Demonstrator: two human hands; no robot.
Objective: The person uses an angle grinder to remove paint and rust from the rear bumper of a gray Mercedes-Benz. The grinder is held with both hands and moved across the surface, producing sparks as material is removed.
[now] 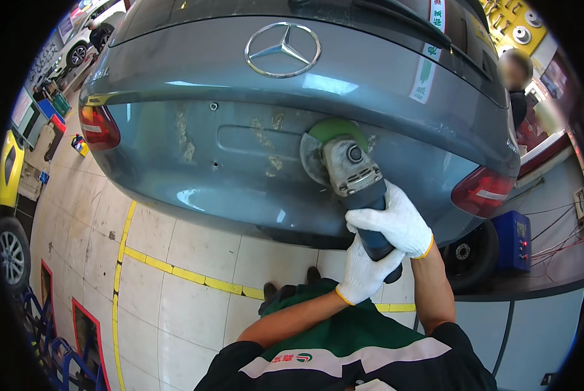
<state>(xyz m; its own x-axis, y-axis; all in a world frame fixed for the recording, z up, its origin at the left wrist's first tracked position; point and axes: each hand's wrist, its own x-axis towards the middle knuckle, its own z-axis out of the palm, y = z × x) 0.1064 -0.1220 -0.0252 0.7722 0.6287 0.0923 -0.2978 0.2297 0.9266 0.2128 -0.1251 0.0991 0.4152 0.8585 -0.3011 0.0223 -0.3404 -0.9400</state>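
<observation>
Both my hands, in white knit gloves, grip an angle grinder [363, 192] with a grey metal head and a dark body. My right hand [399, 218] wraps round the body behind the head. Lower down, my left hand [368, 268] closes round the rear end of the handle. The grinder's green disc [334, 130], partly behind a metal guard, is at the tailgate [174, 176] of a grey car; whether it touches cannot be told. Rough beige patches [186, 140] mark the recessed panel left of the disc, beside a small bolt [214, 106].
Red tail lights [484, 192] flank the panel, below a round chrome emblem [283, 49]. A blue box [513, 241] with wires stands on a dark counter [533, 280] at right, near a tyre [471, 254]. Yellow tape [174, 270] lines the tiled floor. Another person [517, 85] stands far right.
</observation>
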